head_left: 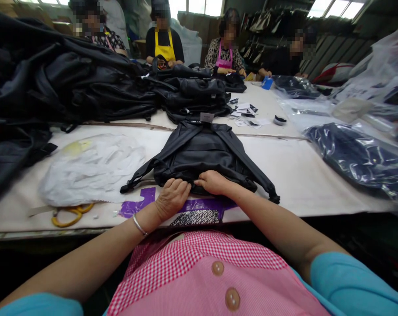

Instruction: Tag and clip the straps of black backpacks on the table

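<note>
A black backpack (202, 149) lies flat on the table before me, its two shoulder straps splayed out to the sides and its bottom edge towards me. A white tag (207, 117) stands at its far end. My left hand (174, 195) has its fingers curled over the near edge of the backpack, left of the middle. Close beside it, my right hand (213, 181) grips the same edge with fingers folded in. The fingertips of both hands are partly hidden against the dark fabric. Purple tape (195, 205) is stuck on the table just below the hands.
Piled black backpacks (96, 83) fill the left and back. A clear bag of white pieces (93, 169) and yellow-handled scissors (67, 216) lie at left. Loose tags (246, 109) are scattered behind. Plastic-wrapped bags (353, 153) lie at right. Several people work across the table.
</note>
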{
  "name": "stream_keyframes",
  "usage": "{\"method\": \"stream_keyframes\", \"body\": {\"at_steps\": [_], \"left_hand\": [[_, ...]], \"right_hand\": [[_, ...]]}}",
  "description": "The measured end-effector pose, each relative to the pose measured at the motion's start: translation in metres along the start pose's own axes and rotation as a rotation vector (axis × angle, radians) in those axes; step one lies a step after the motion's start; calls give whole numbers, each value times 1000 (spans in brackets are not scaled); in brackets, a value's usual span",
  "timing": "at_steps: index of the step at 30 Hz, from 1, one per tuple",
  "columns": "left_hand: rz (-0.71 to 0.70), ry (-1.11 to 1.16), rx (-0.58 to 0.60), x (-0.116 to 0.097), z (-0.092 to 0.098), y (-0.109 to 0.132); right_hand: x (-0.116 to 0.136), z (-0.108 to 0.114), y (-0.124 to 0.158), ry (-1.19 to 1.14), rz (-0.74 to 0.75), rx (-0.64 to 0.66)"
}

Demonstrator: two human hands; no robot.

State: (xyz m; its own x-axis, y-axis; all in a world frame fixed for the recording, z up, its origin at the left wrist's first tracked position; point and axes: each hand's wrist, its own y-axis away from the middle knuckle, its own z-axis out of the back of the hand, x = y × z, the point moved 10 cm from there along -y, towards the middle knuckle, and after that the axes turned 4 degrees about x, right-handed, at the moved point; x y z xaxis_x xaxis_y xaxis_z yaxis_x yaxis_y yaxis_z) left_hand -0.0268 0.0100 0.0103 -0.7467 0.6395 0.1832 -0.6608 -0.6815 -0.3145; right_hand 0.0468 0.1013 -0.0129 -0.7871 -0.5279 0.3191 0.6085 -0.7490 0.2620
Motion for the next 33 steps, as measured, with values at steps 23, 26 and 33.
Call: {"method": "stream_keyframes", "body": {"at_steps": [23,26,33], "left_hand": [[-5,53,136,3,-11,-10],[-11,45,166,4,-12,-13],[-74,9,218,-1,-14,-16]], "right_hand": [[-22,-14,116,111,325,-471],[-39,-19,115,115,159,-468],[-62,-18,77,138,-117,-341]]}}
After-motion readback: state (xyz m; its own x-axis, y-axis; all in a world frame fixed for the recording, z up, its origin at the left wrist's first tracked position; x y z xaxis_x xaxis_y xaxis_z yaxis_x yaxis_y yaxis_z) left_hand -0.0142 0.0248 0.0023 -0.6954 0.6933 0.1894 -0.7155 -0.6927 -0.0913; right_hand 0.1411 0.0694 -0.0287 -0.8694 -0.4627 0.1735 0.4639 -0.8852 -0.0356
